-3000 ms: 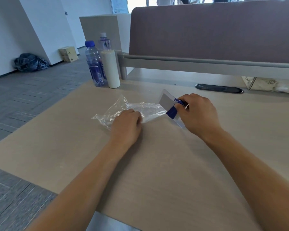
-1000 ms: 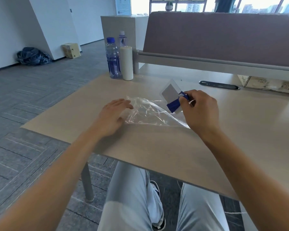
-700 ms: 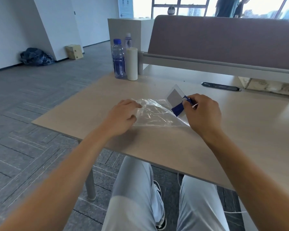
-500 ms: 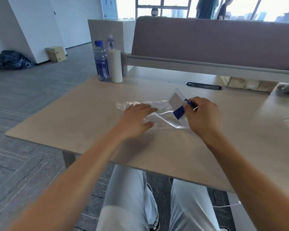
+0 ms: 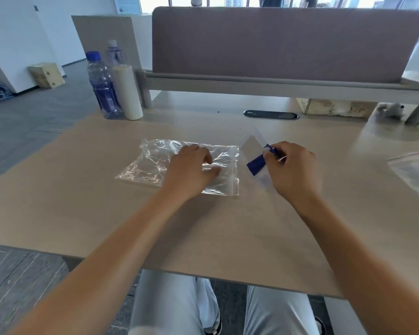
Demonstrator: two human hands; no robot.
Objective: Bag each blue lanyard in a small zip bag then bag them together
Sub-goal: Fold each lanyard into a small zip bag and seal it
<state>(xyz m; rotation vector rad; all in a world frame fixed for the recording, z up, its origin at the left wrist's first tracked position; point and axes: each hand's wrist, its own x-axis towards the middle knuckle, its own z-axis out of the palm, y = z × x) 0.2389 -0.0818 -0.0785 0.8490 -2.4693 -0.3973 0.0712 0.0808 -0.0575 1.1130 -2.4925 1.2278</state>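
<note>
Blue lanyard point(image 5: 256, 164) is folded inside the small zip bag point(image 5: 254, 153), pinched by the right hand point(image 5: 292, 165), raised just right of the big bag's zip edge. Big clear bag point(image 5: 179, 165) now lies flat on the desk point(image 5: 228, 226); half a second ago it was bunched and partly under the small one. Left hand point(image 5: 191, 171) has moved onto it, grip loose, fingers resting on the plastic, pinching nothing. Bags are now apart. My read: big bag is smoothed and mouth faces right, so next is opening the zip and sliding the small bag in. More plastic at the desk's right edge point(image 5: 414, 175), contents unclear. Bottles point(image 5: 102, 88) stand far left.
</note>
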